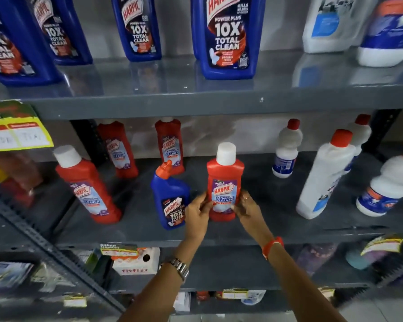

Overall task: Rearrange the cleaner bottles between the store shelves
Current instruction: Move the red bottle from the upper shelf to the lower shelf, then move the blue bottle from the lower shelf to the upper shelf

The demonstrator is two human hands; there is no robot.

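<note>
Fingers [204,201] of both hands hide red bottle [225,182] label edges.

1 head view, close in, faces forward and slightly down at the middle shelf [219,235].

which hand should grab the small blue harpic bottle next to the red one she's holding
Left. The left hand already sits against the small blue bottle, on that side of the red bottle. The right hand would have to cross over the red bottle.
</note>
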